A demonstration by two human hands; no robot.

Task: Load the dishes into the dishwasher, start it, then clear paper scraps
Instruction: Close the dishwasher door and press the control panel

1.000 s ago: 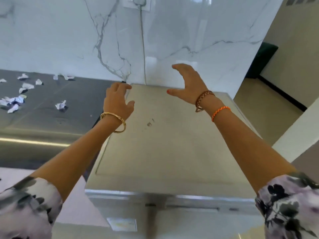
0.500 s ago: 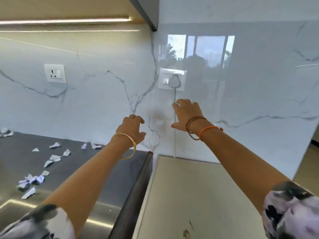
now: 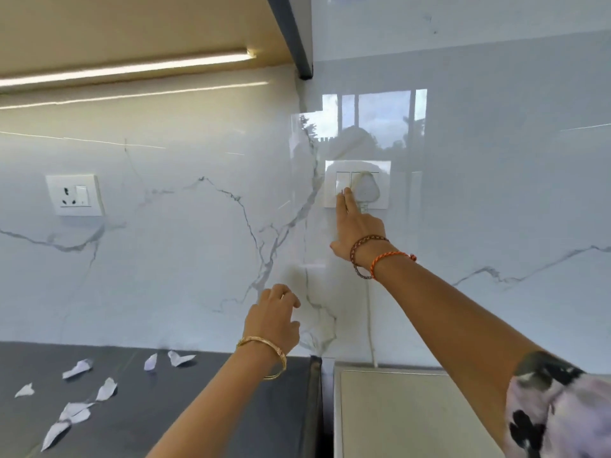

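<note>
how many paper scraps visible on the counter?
7 white crumpled paper scraps, all on the dark grey countertop, left: back pair, then. More may lie beyond the left edge.

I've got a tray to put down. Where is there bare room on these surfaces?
The beige appliance top, right of the dark counter, shows bare. The counter is bare near the left hand, between the paper scraps and its right edge. Its left part is crowded with scraps.
</note>
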